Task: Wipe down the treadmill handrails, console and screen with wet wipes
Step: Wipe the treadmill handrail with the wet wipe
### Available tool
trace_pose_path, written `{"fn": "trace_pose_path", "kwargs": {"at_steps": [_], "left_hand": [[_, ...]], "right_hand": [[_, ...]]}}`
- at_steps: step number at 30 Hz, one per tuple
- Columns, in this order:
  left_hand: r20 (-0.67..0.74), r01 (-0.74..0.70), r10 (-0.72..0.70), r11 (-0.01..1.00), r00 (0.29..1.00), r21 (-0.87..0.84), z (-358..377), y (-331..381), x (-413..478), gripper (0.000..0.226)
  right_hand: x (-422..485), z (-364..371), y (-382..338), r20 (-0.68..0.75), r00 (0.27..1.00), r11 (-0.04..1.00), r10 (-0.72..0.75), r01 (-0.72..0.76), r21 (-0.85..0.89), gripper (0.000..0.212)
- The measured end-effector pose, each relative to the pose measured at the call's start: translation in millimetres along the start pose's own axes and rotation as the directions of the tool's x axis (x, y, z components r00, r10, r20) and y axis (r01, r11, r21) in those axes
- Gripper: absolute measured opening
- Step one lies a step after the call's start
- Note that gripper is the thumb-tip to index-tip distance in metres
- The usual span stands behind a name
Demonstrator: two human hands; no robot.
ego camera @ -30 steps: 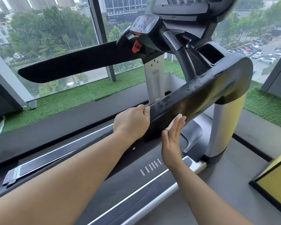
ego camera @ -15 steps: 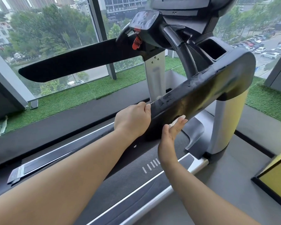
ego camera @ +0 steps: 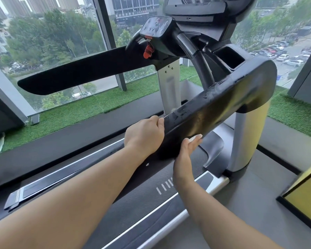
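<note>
Nearest, above the treadmill belt [ego camera: 151, 187], the right hand [ego camera: 186, 153] reaches up with its fingers straight and close together. They press a small white wet wipe [ego camera: 193, 138] flat against the lower side edge of the near handrail [ego camera: 219, 106], so its grip is a flat press, not a pinch. Only a scrap of the wipe shows past the fingertips. Just beyond, the left hand [ego camera: 144, 135] wraps the free end of that same handrail, fingers curled over its top, apparently to steady it. Droplets and a wet sheen lie along the rail's top face from the left hand up toward the bend, which suggests the top is wiped and the side and underside are the part in hand. Farther on, the cup holder [ego camera: 228, 57], the console [ego camera: 157, 28] with its red safety clip [ego camera: 148, 51] and the far handrail [ego camera: 79, 76] look matt, with no moisture that can be made out. They probably remain to do, though dryness cannot be told for sure from here. The screen [ego camera: 194, 4] is cut off at the top edge, so its state is unknown. By this reading the job is early: one rail partly done, the other rail, console and screen left.
</note>
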State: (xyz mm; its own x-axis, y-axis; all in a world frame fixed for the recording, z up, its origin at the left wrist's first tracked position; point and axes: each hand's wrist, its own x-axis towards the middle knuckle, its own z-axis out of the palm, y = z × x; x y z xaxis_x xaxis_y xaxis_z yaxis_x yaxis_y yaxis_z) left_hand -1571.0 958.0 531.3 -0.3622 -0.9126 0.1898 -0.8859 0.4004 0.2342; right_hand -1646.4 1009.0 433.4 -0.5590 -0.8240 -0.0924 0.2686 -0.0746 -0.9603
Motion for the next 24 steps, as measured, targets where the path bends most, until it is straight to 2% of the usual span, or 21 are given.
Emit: {"fn": "trace_pose_path", "kwargs": {"at_steps": [3, 5, 10, 12, 14, 16, 18, 21, 24], "left_hand": [[-0.009, -0.005, 0.005, 1.0, 1.0, -0.004, 0.4, -0.4, 0.3, 0.037], [-0.009, -0.006, 0.006, 1.0, 1.0, -0.007, 0.1, -0.1, -0.3, 0.037], [0.011, 0.0, 0.0, 1.0, 1.0, -0.025, -0.3, -2.1, -0.4, 0.038], [0.01, 0.002, -0.001, 0.999, 1.0, -0.038, -0.7, -2.3, 0.3, 0.038], [0.012, 0.007, -0.007, 0.998, 1.0, -0.056, -1.3, -2.2, 1.4, 0.038], [0.006, 0.01, -0.01, 0.997, 1.0, -0.073, -1.8, -2.6, 1.3, 0.039], [-0.011, 0.009, -0.01, 0.994, 1.0, -0.106, -3.0, -4.6, 0.4, 0.039], [0.013, 0.018, -0.015, 0.971, 1.0, -0.239, -8.3, -8.9, -1.3, 0.038], [0.139, 0.096, -0.03, 0.865, 0.99, -0.492, -23.4, -22.4, -3.8, 0.035]], "right_hand": [[-47.1, 14.8, 20.6, 0.157, 0.987, 0.999, -0.034, 0.036, -0.009, 0.064], [-49.3, 12.7, 24.3, 0.193, 0.98, 0.994, -0.055, 0.072, -0.08, 0.063], [7.9, -14.1, -2.5, 0.04, 0.993, 0.977, -0.115, 0.12, -0.174, 0.06], [8.8, -11.8, -1.9, 0.034, 0.991, 0.975, -0.128, 0.132, -0.177, 0.06], [-14.1, -0.6, 7.9, 0.132, 0.972, 0.951, -0.193, 0.218, -0.22, 0.06], [-40.0, 6.6, 25.8, 0.278, 0.918, 0.869, -0.282, 0.367, -0.331, 0.062], [-41.4, 3.0, 37.4, 0.346, 0.886, 0.78, -0.31, 0.444, -0.44, 0.065], [-12.9, -7.7, 18.4, 0.261, 0.906, 0.775, -0.334, 0.421, -0.471, 0.062], [8.0, -13.0, -8.5, 0.175, 0.928, 0.804, -0.329, 0.372, -0.464, 0.06]]}}
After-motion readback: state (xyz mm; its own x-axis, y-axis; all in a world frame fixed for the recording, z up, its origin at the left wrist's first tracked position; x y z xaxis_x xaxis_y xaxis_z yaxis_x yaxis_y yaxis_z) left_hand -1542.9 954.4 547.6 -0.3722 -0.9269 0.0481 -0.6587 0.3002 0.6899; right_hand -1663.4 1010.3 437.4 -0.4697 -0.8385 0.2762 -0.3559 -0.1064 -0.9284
